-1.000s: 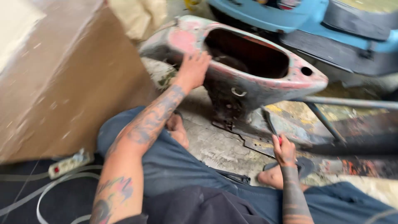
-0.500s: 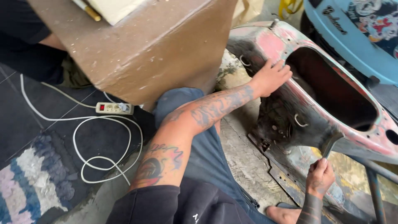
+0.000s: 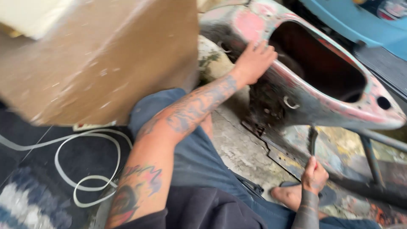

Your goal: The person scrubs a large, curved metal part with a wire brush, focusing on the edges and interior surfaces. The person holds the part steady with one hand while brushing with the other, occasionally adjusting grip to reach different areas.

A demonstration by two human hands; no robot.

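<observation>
While the left hand rests spread and flat on the pink-and-grey rim of the scooter body shell in the upper centre of the frame, the right hand is closed around the handle of a scraper tool at the lower right. Compared with half a second earlier, the view has swung so that the shell sits higher and further right, and the right hand has dropped slightly lower beneath the shell's underside. The tool's blade end points up toward the dark lower flank of the shell; whether it touches the metal cannot be told because of blur. The left hand occupies the same place on the rim as before, which suggests that it braces the shell while the tool works on the lower edge.

The shell has a large oval opening at the top. Its interior reads dark reddish, and no loose contents are visible inside it. A small round hole lies near the shell's tapered end at the right. A brown cardboard box fills the upper left of the frame; its contents are hidden. A white cable coils on the dark floor at the lower left. A blue scooter panel crosses the upper right corner, well apart from both hands. A grey metal tube stands just right of the tool.
</observation>
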